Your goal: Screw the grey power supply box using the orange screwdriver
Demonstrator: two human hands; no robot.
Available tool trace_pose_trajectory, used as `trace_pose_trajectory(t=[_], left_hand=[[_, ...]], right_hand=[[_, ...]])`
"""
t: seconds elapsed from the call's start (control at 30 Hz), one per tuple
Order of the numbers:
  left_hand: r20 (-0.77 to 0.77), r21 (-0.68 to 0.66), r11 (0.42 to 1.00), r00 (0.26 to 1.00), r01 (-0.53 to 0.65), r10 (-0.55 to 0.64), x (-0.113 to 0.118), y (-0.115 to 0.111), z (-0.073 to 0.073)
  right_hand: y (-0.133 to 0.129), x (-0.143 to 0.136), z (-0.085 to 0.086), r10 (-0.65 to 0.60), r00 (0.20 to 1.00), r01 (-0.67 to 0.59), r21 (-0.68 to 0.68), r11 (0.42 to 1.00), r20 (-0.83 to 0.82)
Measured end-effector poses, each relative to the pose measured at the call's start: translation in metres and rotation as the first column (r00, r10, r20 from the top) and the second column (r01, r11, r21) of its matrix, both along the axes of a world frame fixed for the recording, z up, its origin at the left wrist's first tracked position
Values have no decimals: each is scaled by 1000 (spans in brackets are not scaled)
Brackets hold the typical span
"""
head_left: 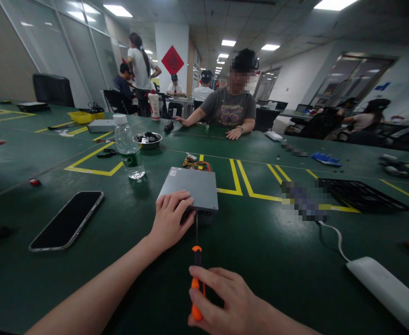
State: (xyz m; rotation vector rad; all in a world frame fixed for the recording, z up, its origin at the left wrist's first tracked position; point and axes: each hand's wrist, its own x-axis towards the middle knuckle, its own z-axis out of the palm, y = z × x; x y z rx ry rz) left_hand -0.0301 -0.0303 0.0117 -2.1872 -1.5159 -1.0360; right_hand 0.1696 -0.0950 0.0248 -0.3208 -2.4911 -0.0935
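A grey metal computer power supply [193, 186] lies on the green table, with a bundle of coloured wires [197, 163] at its far side. My left hand [172, 216] grips its near left corner, fingers on the top face and thumb at the near side. In my right hand [221, 298] is an orange and black screwdriver [196, 279], held between thumb and fingers. Its thin shaft points away from me, and the tip reaches the near side of the power supply. What exactly the tip touches is too small to tell.
Left of the power supply are a water bottle [129, 149], a metal bowl [148, 140] of dark parts and a phone [68, 221]. To the right lie a white power strip [385, 288] with its cable and a black panel [365, 194]. A person [230, 102] sits across the table.
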Motion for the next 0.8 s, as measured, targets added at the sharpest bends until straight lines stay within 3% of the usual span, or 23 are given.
trace_pose_trajectory(t=[0.1,0.3,0.5,0.7,0.8], left_hand=[[-3,-1,1000,1000,0,0,0,0,0],[10,-3,1000,1000,0,0,1,0,-1],[7,-3,1000,1000,0,0,0,0,-1],[8,1,1000,1000,-2,2,1,0,0],[6,-1,1000,1000,3,-3,1,-1,1]], right_hand=[[1,0,-1,-1,999,-1,-37,999,-45],[0,-3,6,8,987,5,-82,997,158],[3,-1,-1,50,998,-52,-56,997,-35],[2,-3,7,32,995,-24,-87,996,98],[2,-2,4,24,1000,-24,-24,999,17]])
